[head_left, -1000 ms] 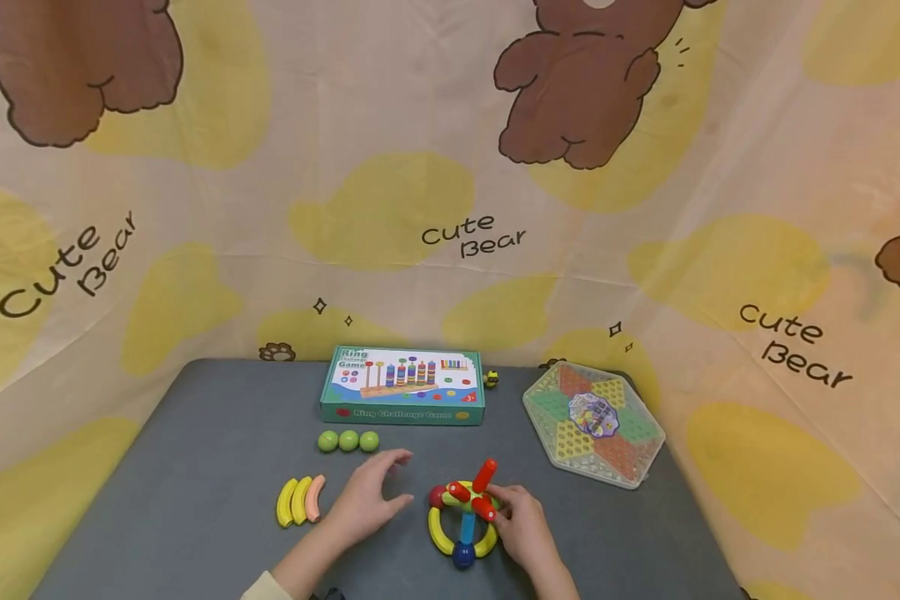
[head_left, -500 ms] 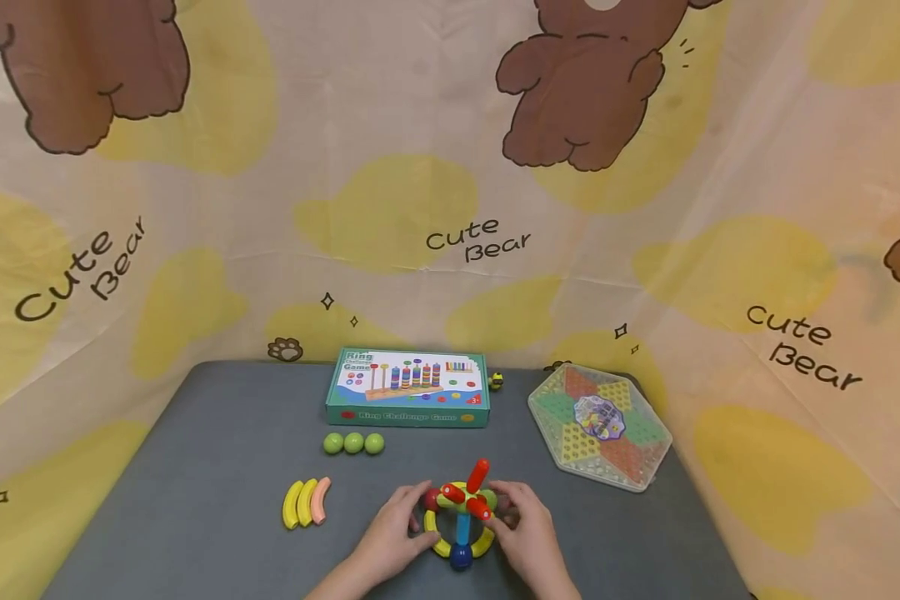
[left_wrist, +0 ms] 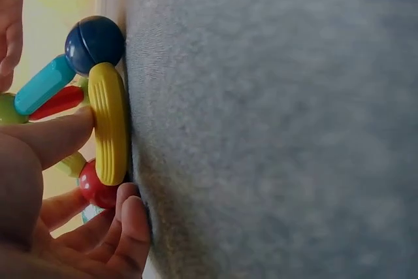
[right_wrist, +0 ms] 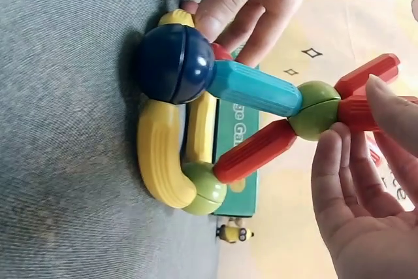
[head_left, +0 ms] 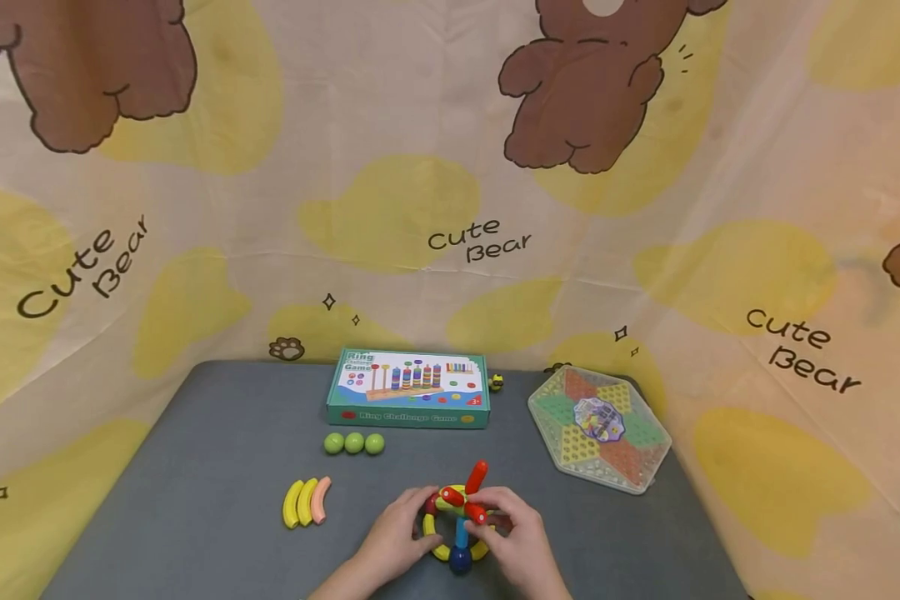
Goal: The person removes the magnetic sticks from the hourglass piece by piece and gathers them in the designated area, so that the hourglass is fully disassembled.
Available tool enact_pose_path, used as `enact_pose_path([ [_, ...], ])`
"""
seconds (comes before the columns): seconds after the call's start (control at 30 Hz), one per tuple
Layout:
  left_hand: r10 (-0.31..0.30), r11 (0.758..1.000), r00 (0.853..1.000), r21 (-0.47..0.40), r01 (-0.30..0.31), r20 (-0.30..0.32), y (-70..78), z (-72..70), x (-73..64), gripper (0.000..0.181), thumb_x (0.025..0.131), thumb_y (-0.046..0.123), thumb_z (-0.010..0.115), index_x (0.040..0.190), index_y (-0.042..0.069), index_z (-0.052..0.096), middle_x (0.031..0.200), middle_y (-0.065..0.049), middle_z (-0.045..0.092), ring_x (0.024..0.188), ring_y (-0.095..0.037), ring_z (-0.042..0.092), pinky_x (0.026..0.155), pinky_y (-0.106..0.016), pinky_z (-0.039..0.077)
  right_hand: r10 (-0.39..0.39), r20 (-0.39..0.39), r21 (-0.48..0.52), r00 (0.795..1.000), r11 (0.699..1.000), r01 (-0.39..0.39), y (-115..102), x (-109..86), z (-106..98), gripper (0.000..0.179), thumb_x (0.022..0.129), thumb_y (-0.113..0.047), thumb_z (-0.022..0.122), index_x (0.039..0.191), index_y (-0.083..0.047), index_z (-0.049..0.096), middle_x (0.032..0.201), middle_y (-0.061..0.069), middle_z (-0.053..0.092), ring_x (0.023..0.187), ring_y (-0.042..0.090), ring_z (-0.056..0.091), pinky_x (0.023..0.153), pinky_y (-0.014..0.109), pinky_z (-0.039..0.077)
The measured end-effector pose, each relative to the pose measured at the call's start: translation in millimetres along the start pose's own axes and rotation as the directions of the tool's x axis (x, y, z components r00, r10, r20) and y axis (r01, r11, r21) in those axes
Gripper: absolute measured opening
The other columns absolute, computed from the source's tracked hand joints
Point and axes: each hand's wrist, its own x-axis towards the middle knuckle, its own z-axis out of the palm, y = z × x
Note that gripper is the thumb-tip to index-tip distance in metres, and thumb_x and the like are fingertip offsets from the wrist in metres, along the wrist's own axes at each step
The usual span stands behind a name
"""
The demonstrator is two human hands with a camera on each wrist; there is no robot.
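Note:
A magnetic ball-and-stick structure stands on the table between both hands. Its base ring joins yellow curved sticks (right_wrist: 160, 151), a dark blue ball (right_wrist: 173, 63), a red ball (left_wrist: 98, 187) and a green ball (right_wrist: 206, 191). From the ring, a light blue stick (right_wrist: 258, 89) and a red one slope up to an upper green ball (right_wrist: 315, 110), with more red sticks spreading above. My left hand (head_left: 399, 533) grips the base's left side, thumb on a yellow stick and fingers round the red ball. My right hand (head_left: 523, 537) pinches an upper red stick (right_wrist: 356, 112) near its ball.
Several loose pieces lie to the left: three green balls (head_left: 354, 443), two yellow curved sticks (head_left: 300, 503) and a pink one (head_left: 320, 500). Behind are a Ring Challenge Game box (head_left: 408, 389), a small yellow figure (head_left: 497, 382) and a hexagonal Chinese checkers board (head_left: 600, 429).
My left hand has come in from the left and taken hold of the base. My right hand has shifted from the structure's right side to an upper red stick.

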Motion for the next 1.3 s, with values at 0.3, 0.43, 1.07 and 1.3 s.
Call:
enact_pose_path([
  [0.3, -0.009, 0.999, 1.0, -0.045, 0.009, -0.007, 0.2, 0.6, -3.9, 0.067, 0.083, 0.028, 0.083, 0.141, 0.012, 0.055, 0.125, -0.007, 0.059, 0.07, -0.005, 0.048, 0.06, -0.024, 0.043, -0.003, 0.016, -0.016, 1.0, 1.0, 0.003, -5, 2.0, 0, 0.023, 0.087, -0.024, 0.078, 0.11, -0.024, 0.075, 0.11, -0.002, 0.071, 0.1, 0.012, 0.069, 0.084, 0.031, 0.059],
  [0.43, -0.012, 0.999, 1.0, -0.045, 0.011, -0.01, 1.3, 1.4, -4.7, 0.065, 0.084, 0.027, 0.082, 0.141, 0.012, 0.056, 0.124, -0.006, 0.059, 0.071, -0.005, 0.048, 0.061, -0.024, 0.043, 0.045, 0.047, -0.004, 0.998, 0.999, -0.044, -8, 0.7, -2, 0.026, 0.088, -0.029, 0.077, 0.111, -0.018, 0.075, 0.111, 0.004, 0.073, 0.095, 0.013, 0.071, 0.08, 0.026, 0.059],
  [1.07, -0.041, 0.999, 0.998, -0.018, 0.04, -0.044, 2.3, 3.9, -3.3, 0.057, 0.088, 0.02, 0.077, 0.14, 0.013, 0.056, 0.124, -0.003, 0.058, 0.07, -0.005, 0.048, 0.06, -0.024, 0.043, 0.187, -0.179, 0.053, 0.966, 0.982, -0.18, 8, 4.6, -44, 0.041, 0.09, -0.024, 0.078, 0.125, -0.01, 0.061, 0.095, 0.007, 0.074, 0.082, 0.02, 0.073, 0.072, 0.027, 0.058],
  [1.3, -0.053, 0.998, 0.997, -0.043, 0.051, -0.053, -0.8, -3.7, -5.0, 0.057, 0.087, 0.008, 0.073, 0.141, 0.014, 0.056, 0.126, -0.008, 0.054, 0.067, -0.007, 0.047, 0.057, -0.025, 0.043, 0.207, -0.145, -0.159, 0.968, 0.96, -0.229, 35, 12.9, -60, 0.034, 0.091, -0.022, 0.076, 0.12, -0.008, 0.067, 0.089, 0.004, 0.073, 0.071, 0.019, 0.069, 0.059, 0.029, 0.053],
])
